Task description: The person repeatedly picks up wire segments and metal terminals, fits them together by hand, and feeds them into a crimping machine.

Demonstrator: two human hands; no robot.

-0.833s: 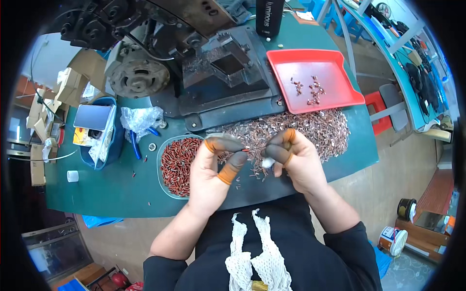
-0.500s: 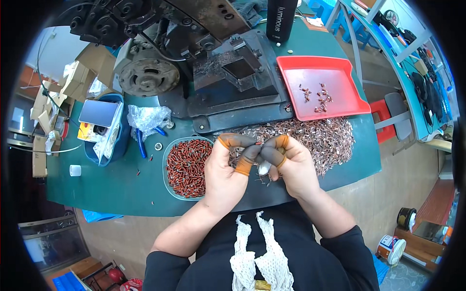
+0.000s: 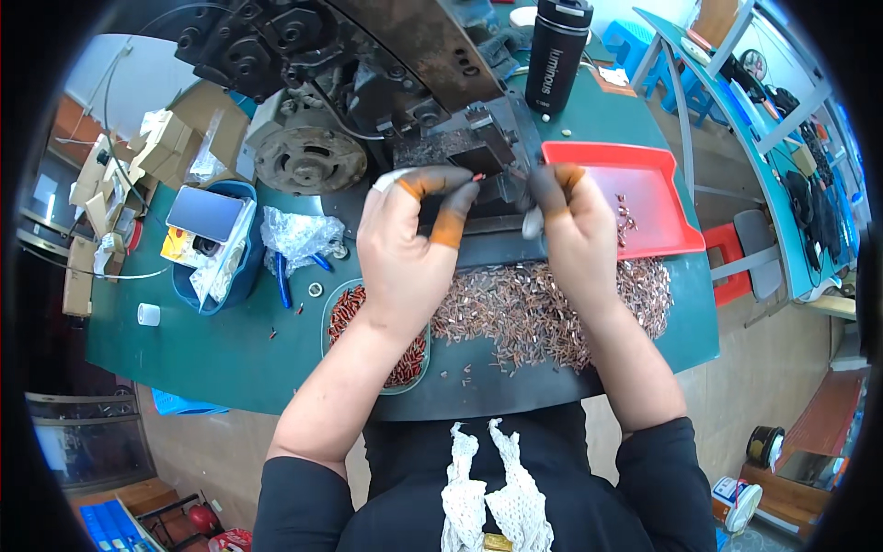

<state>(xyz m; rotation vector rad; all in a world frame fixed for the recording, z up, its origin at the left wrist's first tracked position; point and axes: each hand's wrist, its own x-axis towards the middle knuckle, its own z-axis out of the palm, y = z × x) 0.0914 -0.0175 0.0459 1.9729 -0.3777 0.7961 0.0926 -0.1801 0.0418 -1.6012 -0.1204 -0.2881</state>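
My left hand [image 3: 414,216] pinches a small red part [image 3: 478,177] with metal-coloured ends between thumb and forefinger, in front of the machine's dark block [image 3: 483,152]. My right hand [image 3: 579,216] hovers by the left edge of the red tray [image 3: 667,244], its thumb and fingers pressed together. Whatever it holds, if anything, I cannot make out. Orange finger covers with dark, worn tips are on both hands. Below them spreads a pile of small copper-and-silver metal pieces [image 3: 515,308]. A tub [image 3: 426,373] of similar red parts is partly hidden behind my left forearm.
The dark machine [image 3: 313,156] fills the table's back middle. A black bottle [image 3: 558,60] stands behind the tray, which holds several small pieces. To the left are a blue bin [image 3: 221,285], clear plastic wrapping [image 3: 299,235], blue-handled pliers [image 3: 283,281] and a white roll [image 3: 148,315].
Both hands have moved forward from above the metal pile to the machine. They have come apart, the red part staying in my left fingers. The view has shifted slightly.
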